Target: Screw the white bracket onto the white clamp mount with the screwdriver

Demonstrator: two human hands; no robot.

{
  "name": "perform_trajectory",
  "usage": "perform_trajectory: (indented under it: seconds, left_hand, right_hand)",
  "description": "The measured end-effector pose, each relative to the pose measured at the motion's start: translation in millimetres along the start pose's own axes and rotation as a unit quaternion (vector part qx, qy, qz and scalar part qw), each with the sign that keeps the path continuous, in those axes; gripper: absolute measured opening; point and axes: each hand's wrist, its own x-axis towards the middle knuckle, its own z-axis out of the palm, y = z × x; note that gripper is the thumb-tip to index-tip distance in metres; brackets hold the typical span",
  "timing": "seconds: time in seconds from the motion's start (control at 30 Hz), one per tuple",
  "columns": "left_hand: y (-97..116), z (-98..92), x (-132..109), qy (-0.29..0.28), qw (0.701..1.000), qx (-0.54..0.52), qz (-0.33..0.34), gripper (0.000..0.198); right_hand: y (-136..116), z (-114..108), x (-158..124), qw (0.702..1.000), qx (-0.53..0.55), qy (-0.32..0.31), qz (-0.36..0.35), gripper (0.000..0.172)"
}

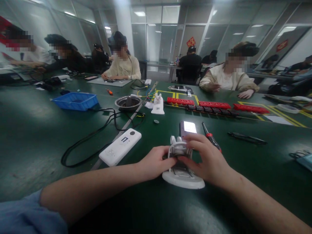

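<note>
A white plastic housing (pixel 183 182) with a rounded base and two ear-like knobs stands in front of me, its hollow side facing me. My left hand (pixel 158 161) closes on its left edge, the thumb reaching into the opening. From the right, my right hand (pixel 209 156) holds the same housing, with fingers at its upper edge and the thumb inside. Both thumbs meet near a dark part in the hollow; they hide what it is. Just behind lies a device with a lit white screen (pixel 189 127). A red-and-black screwdriver (pixel 213 140) rests right of it.
A white power bank (pixel 120 147) with a black cable lies left. Farther back are a blue tray (pixel 76 101), a metal bowl (pixel 128 101), a white eared piece (pixel 158 106), red strips (pixel 214 105) and tweezers (pixel 247 138). Several people sit across the green table (pixel 136 208).
</note>
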Motion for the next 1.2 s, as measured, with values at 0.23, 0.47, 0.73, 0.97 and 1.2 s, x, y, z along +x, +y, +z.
perform_trajectory:
  seconds: [0.23,0.47,0.73,0.97,1.2]
  left_hand:
    - [9,3.6,-4,0.026,0.997,0.067,0.004,0.014]
    - [9,1.4,-3,0.018,0.995,0.101,0.01,0.014]
    - [13,-0.6,-5,0.018,0.98,0.199,0.016,0.018]
    - [19,-2.7,-7,-0.006,0.974,0.224,0.016,0.019]
    - [20,-4.0,-10,-0.015,0.976,0.219,0.005,0.022]
  right_hand:
    - [2,3,-1,0.999,0.028,-0.038,0.02,0.045]
    - [3,-4,0,0.995,0.06,-0.079,0.021,0.044]
    - [2,-4,3,0.992,0.084,-0.092,0.028,0.043]
    - [13,6,-12,0.979,0.197,0.012,0.052,0.037]
    - [38,30,-24,0.907,0.269,0.218,0.241,0.027]
